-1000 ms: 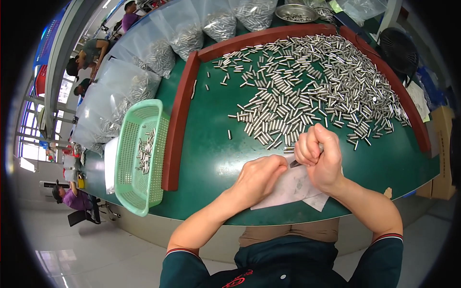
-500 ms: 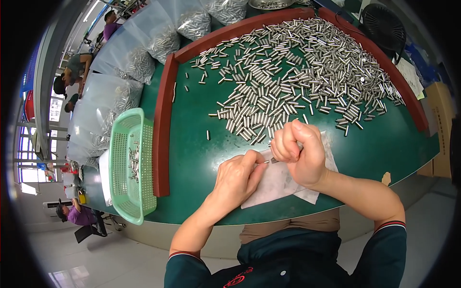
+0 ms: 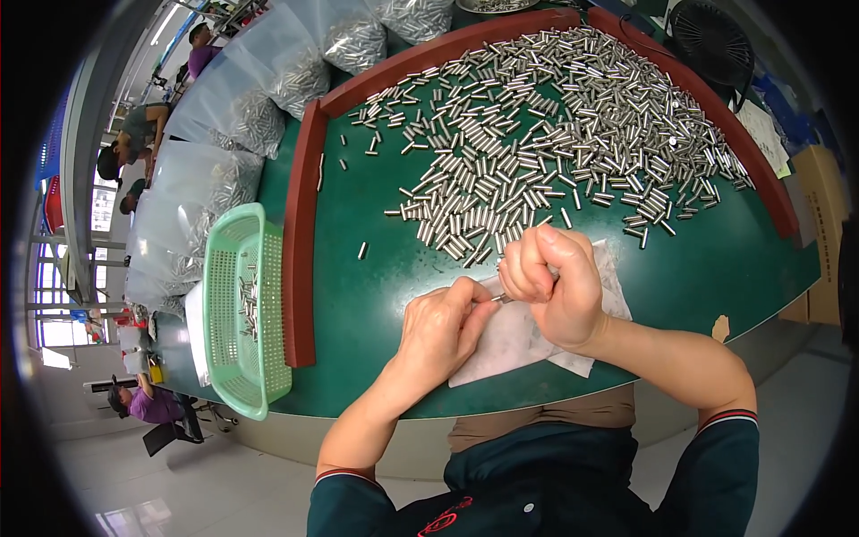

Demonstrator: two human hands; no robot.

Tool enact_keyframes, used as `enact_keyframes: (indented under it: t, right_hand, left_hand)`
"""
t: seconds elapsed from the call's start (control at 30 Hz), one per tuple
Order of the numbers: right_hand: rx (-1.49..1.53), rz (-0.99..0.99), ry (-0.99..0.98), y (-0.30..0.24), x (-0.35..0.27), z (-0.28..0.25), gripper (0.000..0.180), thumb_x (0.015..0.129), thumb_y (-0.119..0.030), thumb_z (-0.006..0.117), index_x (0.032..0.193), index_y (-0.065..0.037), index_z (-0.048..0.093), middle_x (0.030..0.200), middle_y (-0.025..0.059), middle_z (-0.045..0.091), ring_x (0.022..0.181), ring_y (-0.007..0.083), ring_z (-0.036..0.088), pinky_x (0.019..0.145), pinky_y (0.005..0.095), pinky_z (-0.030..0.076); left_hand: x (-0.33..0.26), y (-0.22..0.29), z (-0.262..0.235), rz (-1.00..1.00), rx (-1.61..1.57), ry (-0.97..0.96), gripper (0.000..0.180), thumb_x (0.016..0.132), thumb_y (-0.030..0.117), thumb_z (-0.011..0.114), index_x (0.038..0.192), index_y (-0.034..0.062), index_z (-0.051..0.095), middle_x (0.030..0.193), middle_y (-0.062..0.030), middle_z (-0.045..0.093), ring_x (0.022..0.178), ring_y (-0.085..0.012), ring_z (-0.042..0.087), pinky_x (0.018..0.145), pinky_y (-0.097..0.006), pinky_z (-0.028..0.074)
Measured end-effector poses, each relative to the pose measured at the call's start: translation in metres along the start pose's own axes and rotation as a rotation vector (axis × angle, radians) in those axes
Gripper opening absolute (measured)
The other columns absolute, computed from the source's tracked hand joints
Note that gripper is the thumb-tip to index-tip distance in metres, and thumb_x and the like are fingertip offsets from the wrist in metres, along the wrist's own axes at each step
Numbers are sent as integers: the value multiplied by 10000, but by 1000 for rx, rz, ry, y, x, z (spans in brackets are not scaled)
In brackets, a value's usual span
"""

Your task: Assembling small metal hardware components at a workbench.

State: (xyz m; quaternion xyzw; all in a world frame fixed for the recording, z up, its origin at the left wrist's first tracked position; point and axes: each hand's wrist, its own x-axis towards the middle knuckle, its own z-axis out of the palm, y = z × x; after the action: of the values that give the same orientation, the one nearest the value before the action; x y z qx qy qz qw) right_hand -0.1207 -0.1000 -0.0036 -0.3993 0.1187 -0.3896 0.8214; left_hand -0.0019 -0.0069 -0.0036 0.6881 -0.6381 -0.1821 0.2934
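My left hand (image 3: 438, 327) pinches the end of a small metal pin (image 3: 499, 298) between thumb and forefinger. Right beside it, my right hand (image 3: 559, 286) is curled closed, its fingers against the pin's other side; what lies inside the fist is hidden. Both hands are above a whitish, stained cloth (image 3: 501, 349) spread near the table's front edge. Beyond them a broad heap of shiny metal pins (image 3: 617, 116) covers the green table (image 3: 358, 313). One loose pin (image 3: 362, 251) lies apart, left of the heap.
A red-brown raised border (image 3: 302, 242) fences the table. Left of it stands a green basket (image 3: 267, 358) with some pins inside. Several clear bags of pins (image 3: 255, 121) line the far left. A black fan (image 3: 711, 40) stands far right, a cardboard box (image 3: 819, 224) below it.
The loose pin on the left has shifted further left and tilted. My hands have barely moved; their fingertips are slightly closer together around the small pin.
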Motion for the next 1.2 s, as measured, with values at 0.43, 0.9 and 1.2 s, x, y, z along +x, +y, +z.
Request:
enact_keyframes:
  t: [0.43, 0.9, 1.2]
  right_hand:
    - [-175, -45, -15, 5, -6, 6, 368, 853, -187, 350, 510, -61, 305, 470, 5, 300, 460, 93, 270, 447, 245, 246]
    - [122, 111, -25, -3, 0, -3, 391, 870, -196, 341, 501, -78, 286, 439, -1, 282, 405, 85, 230, 395, 234, 195]
    - [87, 100, -32, -5, 4, -2, 405, 872, -212, 354, 494, -84, 284, 430, 1, 277, 400, 86, 219, 391, 239, 187]
  left_hand:
    - [4, 3, -2, -20, -10, -8, 130, 721, 71, 618, 681, 25, 503, 499, -114, 518, 448, -282, 523, 408, -354, 384]
    - [6, -36, -32, -353, -1655, -54, 122, 859, 174, 519, 877, 62, 473, 692, 5, 377, 556, -56, 296, 485, -177, 285]
    - [32, -72, -64, -467, -1152, 282, 230, 875, 258, 477, 794, 44, 504, 653, 5, 451, 512, -59, 351, 453, -177, 284]
